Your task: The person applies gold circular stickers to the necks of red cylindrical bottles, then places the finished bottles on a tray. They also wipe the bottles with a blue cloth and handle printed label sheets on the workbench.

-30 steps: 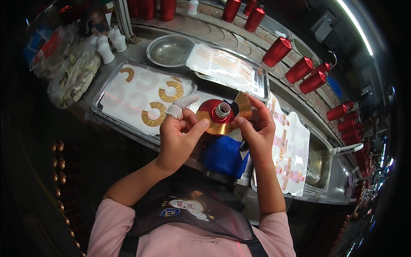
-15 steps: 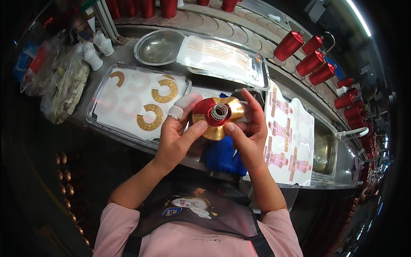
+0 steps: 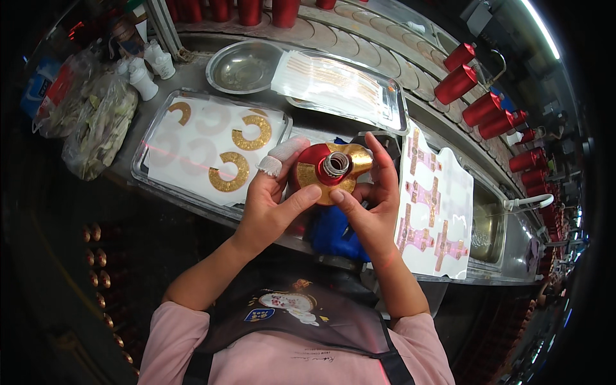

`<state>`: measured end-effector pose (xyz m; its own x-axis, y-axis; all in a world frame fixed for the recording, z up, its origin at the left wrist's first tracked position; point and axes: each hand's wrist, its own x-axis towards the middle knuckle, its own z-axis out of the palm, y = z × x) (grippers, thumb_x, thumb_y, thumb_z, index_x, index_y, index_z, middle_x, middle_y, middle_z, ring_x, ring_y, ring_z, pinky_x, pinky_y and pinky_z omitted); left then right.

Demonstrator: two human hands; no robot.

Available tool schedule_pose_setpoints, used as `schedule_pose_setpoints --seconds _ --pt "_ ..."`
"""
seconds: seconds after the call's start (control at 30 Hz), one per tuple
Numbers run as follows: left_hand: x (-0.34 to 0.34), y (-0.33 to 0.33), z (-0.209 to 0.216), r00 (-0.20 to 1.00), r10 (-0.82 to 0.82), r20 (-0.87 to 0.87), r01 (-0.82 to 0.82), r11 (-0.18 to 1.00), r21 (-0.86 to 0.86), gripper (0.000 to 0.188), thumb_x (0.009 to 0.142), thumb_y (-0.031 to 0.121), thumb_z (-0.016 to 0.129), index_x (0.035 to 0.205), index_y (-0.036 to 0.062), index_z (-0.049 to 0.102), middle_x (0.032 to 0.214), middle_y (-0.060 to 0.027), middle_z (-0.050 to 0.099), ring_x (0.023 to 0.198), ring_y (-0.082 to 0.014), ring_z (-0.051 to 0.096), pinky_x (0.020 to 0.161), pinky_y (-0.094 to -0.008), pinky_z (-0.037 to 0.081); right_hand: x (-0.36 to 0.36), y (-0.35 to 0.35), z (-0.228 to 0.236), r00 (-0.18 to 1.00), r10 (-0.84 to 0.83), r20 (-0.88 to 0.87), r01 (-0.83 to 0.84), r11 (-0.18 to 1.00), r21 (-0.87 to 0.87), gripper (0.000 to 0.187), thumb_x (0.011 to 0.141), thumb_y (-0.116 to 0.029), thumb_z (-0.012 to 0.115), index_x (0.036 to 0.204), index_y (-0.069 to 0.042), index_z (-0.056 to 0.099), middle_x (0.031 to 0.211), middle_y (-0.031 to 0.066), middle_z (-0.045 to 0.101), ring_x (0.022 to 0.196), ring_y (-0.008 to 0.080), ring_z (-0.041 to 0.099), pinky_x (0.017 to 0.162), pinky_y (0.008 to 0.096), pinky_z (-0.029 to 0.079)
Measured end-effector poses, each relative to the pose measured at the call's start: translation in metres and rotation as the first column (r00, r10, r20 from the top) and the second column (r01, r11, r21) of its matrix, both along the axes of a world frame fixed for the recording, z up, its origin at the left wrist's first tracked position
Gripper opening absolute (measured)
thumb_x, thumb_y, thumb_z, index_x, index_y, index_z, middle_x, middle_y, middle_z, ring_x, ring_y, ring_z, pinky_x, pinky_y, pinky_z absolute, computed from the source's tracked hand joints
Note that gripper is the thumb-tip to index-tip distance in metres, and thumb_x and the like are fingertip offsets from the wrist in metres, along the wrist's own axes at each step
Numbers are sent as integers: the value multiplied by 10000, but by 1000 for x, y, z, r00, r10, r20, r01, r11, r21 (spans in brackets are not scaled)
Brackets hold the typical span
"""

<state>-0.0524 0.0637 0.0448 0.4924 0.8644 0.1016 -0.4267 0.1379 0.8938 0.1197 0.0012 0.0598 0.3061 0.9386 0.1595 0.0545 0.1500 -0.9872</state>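
Note:
Between my hands is a red bottle, its threaded silver neck facing up at me. A gold ring-shaped decal lies around its shoulder; the right part stands out from the red surface. My left hand grips the left side, its thumb pressing on the gold near the front. A white fabric cover sleeves one of its fingers. My right hand holds the right side, thumb on the front edge and index finger raised. The bottle's lower body is hidden.
At left, a metal tray carries a sheet with gold C-shaped decals. Behind are a metal bowl and a tray of striped sheets. A pink-and-gold decal sheet lies right, beside a sink. Red bottles line a conveyor.
My thumbs have shifted over the gold decal, which lies closer to the bottle's front shoulder. The bottle is slightly further right. Bottles on the conveyor have travelled rightward.

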Motion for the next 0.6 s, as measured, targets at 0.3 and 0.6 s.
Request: schedule_pose_setpoints --seconds 0.3,0.6 --pt "-1 6 5 999 3 54 5 989 -147 601 974 64 652 1478 -72 354 1462 -179 494 1345 -206 493 1136 -332 402 0 1 2 987 5 -158 -8 1000 -15 754 867 -49 752 1523 -11 382 1487 141 449 916 64 624 692 174 510" --pt "6 7 9 998 52 -39 -55 994 -91 516 1003 82 619 1445 -77 404 1400 -178 555 1274 -183 549 1084 -315 454 -2 6 -1 991 10 -136 -4 999 43 696 901 -51 719 1510 13 387 1507 156 430 1115 137 633 791 208 554"
